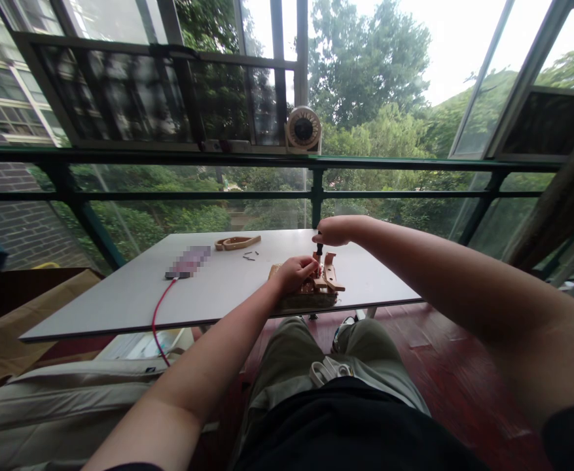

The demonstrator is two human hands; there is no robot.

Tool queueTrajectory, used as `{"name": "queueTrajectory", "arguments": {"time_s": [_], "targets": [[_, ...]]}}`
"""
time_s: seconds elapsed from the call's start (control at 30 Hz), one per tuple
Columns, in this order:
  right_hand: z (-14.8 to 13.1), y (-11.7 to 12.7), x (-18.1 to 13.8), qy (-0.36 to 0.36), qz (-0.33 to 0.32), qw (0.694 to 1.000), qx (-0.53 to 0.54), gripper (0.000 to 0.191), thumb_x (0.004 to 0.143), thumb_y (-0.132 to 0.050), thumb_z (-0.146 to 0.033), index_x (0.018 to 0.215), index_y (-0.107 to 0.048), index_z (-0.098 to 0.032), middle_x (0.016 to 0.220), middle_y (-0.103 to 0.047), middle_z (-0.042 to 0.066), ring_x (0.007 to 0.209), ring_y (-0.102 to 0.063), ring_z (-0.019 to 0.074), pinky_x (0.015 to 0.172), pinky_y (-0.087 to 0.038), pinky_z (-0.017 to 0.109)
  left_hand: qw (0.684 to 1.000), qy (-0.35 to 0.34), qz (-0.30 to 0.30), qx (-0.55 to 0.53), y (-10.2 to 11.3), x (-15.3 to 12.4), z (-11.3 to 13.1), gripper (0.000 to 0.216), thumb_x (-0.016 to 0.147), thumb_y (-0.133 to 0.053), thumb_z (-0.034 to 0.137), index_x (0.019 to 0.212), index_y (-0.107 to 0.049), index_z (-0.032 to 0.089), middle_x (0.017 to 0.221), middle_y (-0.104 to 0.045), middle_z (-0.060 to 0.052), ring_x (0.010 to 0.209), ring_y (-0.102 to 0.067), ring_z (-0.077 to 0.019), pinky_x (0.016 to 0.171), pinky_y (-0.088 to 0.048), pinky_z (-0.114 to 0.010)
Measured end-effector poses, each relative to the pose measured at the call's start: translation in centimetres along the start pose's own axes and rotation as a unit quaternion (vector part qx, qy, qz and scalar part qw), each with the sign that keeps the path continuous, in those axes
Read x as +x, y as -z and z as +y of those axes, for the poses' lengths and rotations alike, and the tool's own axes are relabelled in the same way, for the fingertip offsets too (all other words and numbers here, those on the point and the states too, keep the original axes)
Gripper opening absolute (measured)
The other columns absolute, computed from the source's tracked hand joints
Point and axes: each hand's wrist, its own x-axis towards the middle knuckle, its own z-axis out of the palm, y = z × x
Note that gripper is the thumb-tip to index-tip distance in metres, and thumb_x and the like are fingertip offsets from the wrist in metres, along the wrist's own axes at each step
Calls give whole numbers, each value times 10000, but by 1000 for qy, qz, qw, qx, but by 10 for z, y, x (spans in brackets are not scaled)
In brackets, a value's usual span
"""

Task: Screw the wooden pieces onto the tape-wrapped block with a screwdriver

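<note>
My right hand is wrapped round the black handle of a screwdriver, which stands upright with its tip pointing down. Close beside the tip, my left hand is closed, its fingertips pinching a small wooden piece; the exact grip is partly hidden. Just right of these fingers, a curved wooden part with holes leans upward. Under the left hand lies a flat block-like base, its top mostly covered. Something red shows by the fingertips, too small to name.
On the white table lie a looped wooden piece and several small screws. A blurred-out phone-like device has a red cable running over the front edge. A cardboard box stands left; a round fan sits on the railing.
</note>
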Motion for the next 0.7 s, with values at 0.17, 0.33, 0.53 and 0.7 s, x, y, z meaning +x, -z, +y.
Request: {"name": "queueTrajectory", "arguments": {"time_s": [0.17,0.33,0.53,0.7], "targets": [[2,-2,3,2,2,1000,1,785,851,-346,-734,1077,-662,-51,1024,-674,200,670,-617,198,574,-431,312,998,15,3,64,2,1,-2,494,901,-417,531,836,-700,132,623,-601,-12,542,-493,-114,527,-378,-217],[1,-2,0,4,3,1000,-5,775,848,-355,-732,1062,-668,-56,1037,-673,198,671,-619,207,567,-426,321,997,30,13,69,2,0,2,520,890,-407,531,878,-737,130,642,-648,-25,558,-524,-127,537,-393,-222],[-3,0,-6,2,-1,1000,-20,747,857,-363,-715,1045,-677,-63,991,-681,186,703,-628,218,590,-422,318,993,44,40,100,2,-3,16,463,836,-477,518,766,-747,148,665,-695,-32,658,-611,-167,598,-446,-223],[-4,2,-11,0,-7,1000,-22,715,868,-382,-687,1054,-672,-61,969,-682,178,724,-630,227,606,-423,324,994,50,29,89,2,-3,19,465,835,-483,523,799,-735,134,712,-710,-48,680,-625,-177,628,-471,-241]]}}
